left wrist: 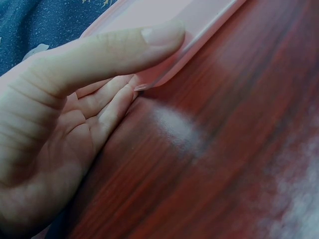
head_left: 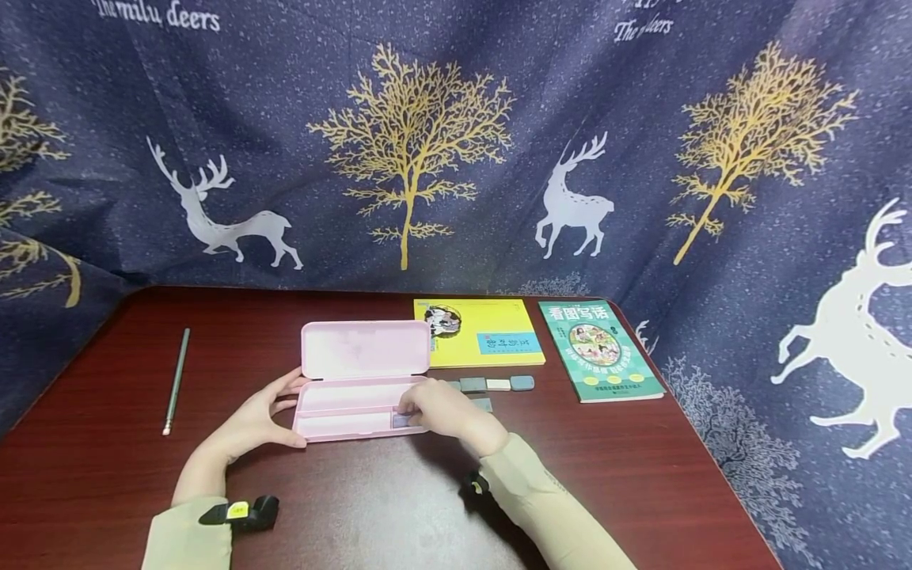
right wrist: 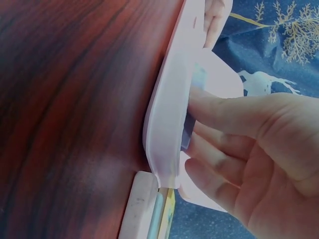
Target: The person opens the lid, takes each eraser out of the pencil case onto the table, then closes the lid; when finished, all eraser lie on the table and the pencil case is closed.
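Note:
A pink pencil case [head_left: 342, 427] lies with its lid [head_left: 366, 350] raised on the dark red table. My left hand [head_left: 245, 423] holds its left end, the thumb along the near side and the fingers around the end. Over the case's small right-hand compartment is my right hand [head_left: 445, 408], pinching a dark blue-grey block, apparently an eraser [right wrist: 188, 130], between thumb and fingers. The head view shows part of that block inside the compartment; the hand covers the rest. The long compartments to its left hold nothing visible.
Several small erasers [head_left: 498, 385] lie in a row right of the case, with another [head_left: 482, 404] nearer. Behind them is a yellow book [head_left: 492, 317], and farther right a green book [head_left: 602, 352]. A pencil [head_left: 178, 380] lies at left. A patterned cloth [head_left: 456, 158] hangs behind the table.

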Demonstrator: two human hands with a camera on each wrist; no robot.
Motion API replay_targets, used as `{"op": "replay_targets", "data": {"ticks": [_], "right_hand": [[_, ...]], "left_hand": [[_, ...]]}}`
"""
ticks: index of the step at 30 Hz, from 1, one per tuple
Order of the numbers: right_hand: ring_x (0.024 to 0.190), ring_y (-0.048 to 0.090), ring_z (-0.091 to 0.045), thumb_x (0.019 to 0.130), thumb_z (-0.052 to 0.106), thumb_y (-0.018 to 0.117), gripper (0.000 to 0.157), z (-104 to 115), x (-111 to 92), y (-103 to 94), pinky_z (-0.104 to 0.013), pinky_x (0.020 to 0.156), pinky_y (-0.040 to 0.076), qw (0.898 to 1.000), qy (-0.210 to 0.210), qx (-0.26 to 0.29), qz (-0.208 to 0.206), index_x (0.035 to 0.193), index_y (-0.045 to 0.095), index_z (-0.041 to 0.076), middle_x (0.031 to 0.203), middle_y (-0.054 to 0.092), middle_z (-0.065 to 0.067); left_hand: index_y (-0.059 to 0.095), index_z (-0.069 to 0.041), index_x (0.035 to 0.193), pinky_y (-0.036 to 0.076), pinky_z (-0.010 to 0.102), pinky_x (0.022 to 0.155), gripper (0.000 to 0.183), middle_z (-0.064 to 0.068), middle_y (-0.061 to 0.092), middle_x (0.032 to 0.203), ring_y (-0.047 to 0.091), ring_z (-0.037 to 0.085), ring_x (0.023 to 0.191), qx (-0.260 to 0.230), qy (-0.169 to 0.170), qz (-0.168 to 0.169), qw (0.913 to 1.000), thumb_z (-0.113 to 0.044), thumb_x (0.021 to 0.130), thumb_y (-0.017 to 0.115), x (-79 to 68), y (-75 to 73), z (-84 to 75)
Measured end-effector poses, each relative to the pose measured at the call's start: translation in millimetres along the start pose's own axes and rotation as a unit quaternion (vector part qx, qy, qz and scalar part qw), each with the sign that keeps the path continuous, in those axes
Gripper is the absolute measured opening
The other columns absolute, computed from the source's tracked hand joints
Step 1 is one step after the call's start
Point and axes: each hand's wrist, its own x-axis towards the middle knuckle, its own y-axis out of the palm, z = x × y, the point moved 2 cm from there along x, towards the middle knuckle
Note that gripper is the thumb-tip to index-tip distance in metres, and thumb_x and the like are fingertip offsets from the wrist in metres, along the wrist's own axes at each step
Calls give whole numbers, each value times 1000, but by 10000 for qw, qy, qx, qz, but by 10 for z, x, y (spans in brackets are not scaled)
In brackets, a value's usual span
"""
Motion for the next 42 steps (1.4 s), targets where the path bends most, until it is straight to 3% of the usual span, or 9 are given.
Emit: {"op": "replay_targets", "data": {"ticks": [22,37,42], "right_hand": [[90,68,-11,87,8,72,14,-19,-4,-13,-21,82,54,9995,86,309,38,101,75,9,98,75,0],[93,67,-15,89,4,67,13,-151,-58,-99,-26,84,54,9973,-145,647,-316,101,72,8,96,73,-3],[92,68,-18,90,6,67,13,-222,-84,-148,-27,82,55,9953,-53,855,-445,103,71,7,96,73,-5]], "left_hand": [[20,7,151,46,11,92,115,30,44,141,45,-18,106,-14,-21,47,10000,-13,62,91,11,-3,-18],[20,6,152,46,11,92,115,29,44,142,44,-19,106,8,-37,56,10000,-14,64,91,2,0,-6],[20,6,152,46,11,92,115,29,43,142,44,-19,106,-11,-58,76,10000,-13,64,91,5,-7,-17]]}}
